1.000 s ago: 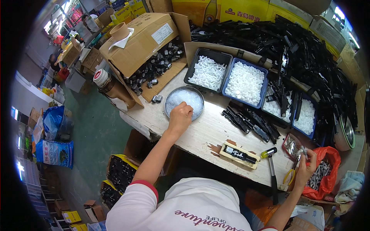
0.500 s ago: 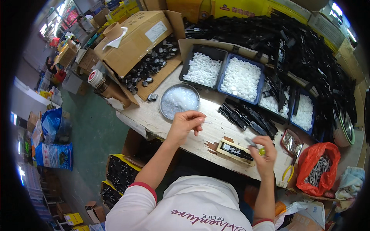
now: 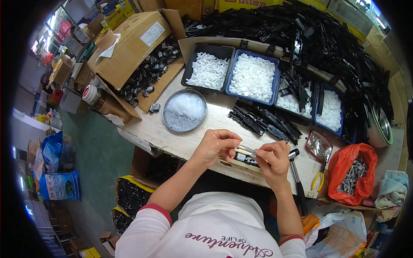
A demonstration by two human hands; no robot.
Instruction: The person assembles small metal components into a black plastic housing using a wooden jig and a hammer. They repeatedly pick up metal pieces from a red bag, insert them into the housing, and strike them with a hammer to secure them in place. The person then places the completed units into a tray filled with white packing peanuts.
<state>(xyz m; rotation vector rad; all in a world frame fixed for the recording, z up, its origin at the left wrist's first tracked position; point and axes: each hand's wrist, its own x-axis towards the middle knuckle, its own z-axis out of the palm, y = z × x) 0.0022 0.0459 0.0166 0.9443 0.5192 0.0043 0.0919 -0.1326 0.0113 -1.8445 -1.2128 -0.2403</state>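
Grey and slim, a small part (image 3: pixel 248 153) is sitting between the fingertips of my right hand (image 3: pixel 274 161), which is pinching it above a cream, block-shaped holder (image 3: pixel 246 167). My left hand (image 3: pixel 217 148) is hovering near the part's other end, thumb and fingertips drawn together; I cannot tell whether they are gripping anything. My two hands are facing each other, close but apart. Below them, a black mechanism (image 3: pixel 246 158) is lying in the holder, partly hidden by my fingers. Beyond my left hand, a round metal bowl (image 3: pixel 184 130) is holding a translucent, gel-like mass (image 3: pixel 185 109). A hammer (image 3: pixel 295 173) is resting right of the holder, and yellow-handled pliers (image 3: pixel 318 179) are lying between it and a red plastic bag (image 3: pixel 338 173) of grey metal pieces (image 3: pixel 353 176).
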